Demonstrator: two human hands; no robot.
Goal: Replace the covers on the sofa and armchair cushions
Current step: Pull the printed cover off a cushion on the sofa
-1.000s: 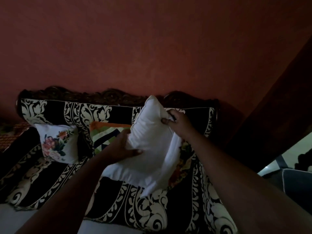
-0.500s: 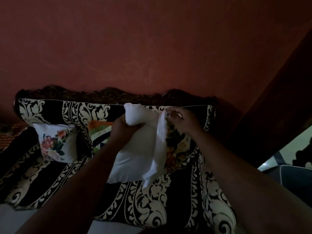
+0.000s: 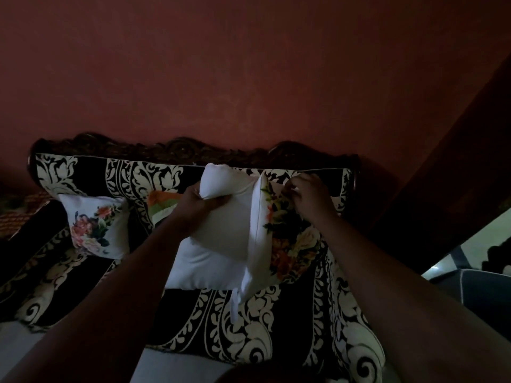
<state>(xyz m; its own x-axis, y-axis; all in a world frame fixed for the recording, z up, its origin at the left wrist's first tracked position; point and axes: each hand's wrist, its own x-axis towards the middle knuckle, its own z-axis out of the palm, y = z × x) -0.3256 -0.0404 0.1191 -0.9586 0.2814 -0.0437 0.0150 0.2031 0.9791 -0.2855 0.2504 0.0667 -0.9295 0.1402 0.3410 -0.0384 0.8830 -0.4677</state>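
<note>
Your left hand (image 3: 197, 201) grips the plain white cushion insert (image 3: 218, 239) near its top corner, fingers curled into the fabric so the corner bunches above your fist. Your right hand (image 3: 309, 199) pinches the top edge of the floral cushion cover (image 3: 284, 239); fingertips are dark, and exact finger positions are hard to make out. Insert and cover are held up in front of the sofa (image 3: 249, 322), over the right half of the seat, touching each other along the cover's white open edge. Can't tell how much of the insert is inside the cover; most of it shows to the left of the opening. A white strip (image 3: 234, 305) hangs from the cover's lower corner, its end dim.

At the sofa's left end a second floral cushion (image 3: 95, 226) leans upright against the backrest. Just right of it a striped orange-green cushion (image 3: 163, 203) is mostly hidden behind your left wrist. Sofa's carved wooden top rail (image 3: 177, 149) is nearly lost in shadow against the red wall (image 3: 249, 64). The sofa's front edge is cut off by your forearms and the frame bottom. Far right, a grey padded object (image 3: 475, 288) is cut off by the frame edge; can't identify it.
</note>
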